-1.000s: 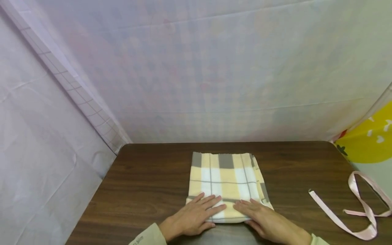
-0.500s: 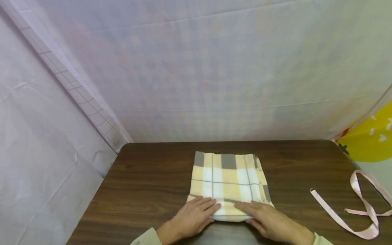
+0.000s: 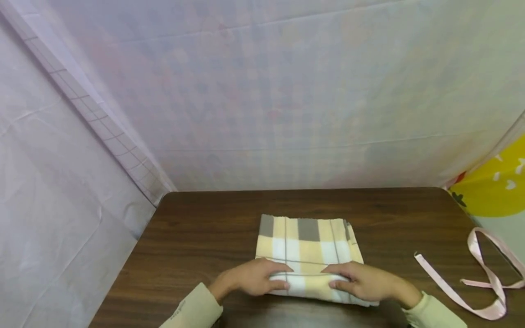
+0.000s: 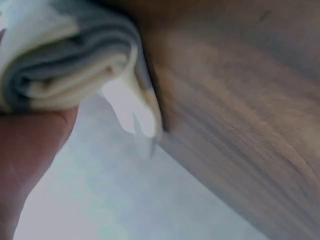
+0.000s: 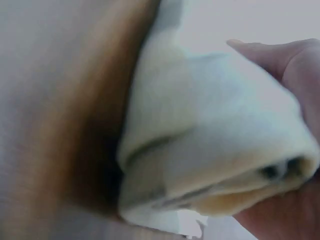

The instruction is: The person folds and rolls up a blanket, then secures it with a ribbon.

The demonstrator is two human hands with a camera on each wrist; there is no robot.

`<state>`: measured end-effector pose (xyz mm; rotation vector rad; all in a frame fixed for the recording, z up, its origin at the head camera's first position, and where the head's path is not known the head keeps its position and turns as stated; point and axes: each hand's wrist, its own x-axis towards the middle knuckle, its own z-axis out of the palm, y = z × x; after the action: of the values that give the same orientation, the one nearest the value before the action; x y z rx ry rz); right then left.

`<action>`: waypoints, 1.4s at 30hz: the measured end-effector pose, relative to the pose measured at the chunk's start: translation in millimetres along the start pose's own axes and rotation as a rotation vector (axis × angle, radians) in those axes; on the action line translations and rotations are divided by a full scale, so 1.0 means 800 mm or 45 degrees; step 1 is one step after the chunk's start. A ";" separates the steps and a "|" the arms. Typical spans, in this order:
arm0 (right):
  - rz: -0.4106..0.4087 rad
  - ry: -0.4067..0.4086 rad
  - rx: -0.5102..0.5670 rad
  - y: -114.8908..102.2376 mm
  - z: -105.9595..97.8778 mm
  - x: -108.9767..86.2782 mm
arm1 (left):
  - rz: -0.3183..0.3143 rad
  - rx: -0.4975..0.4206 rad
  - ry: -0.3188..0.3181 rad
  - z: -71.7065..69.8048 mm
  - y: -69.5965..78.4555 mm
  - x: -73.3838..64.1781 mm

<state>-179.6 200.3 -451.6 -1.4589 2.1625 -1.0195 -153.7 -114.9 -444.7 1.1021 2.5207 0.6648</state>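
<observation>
A folded plaid towel (image 3: pixel 309 246) in yellow, white and grey lies on the table, its near end rolled into a thick layered bundle. My left hand (image 3: pixel 260 276) grips the left part of that roll, fingers over the top and thumb on the near side. On the right part, my right hand (image 3: pixel 362 281) holds the roll the same way. The left wrist view shows the coiled end of the towel (image 4: pixel 70 70) above my thumb (image 4: pixel 30 155). In the right wrist view the towel's (image 5: pixel 210 120) other rolled end sits in my hand (image 5: pixel 300 65), somewhat blurred.
The dark wood-grain table (image 3: pixel 197 237) extends on both sides of the towel. A loosely curled pink ribbon (image 3: pixel 447 291) lies at its right. Pale cloth hangings (image 3: pixel 287 114) stand behind and at the left. A yellow print (image 3: pixel 492 191) shows beyond the right edge.
Both hands have gone from resting flat on the towel's near fold to gripping it as a raised roll. The towel's far edge has come closer to me.
</observation>
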 end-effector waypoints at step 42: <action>-0.130 0.450 -0.924 0.028 0.041 -0.020 | -0.019 0.817 0.148 0.047 -0.012 0.028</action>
<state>-167.0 207.7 -491.7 -1.7988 2.9399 -0.5587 -157.0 -93.0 -483.3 1.2545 2.9276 -0.1171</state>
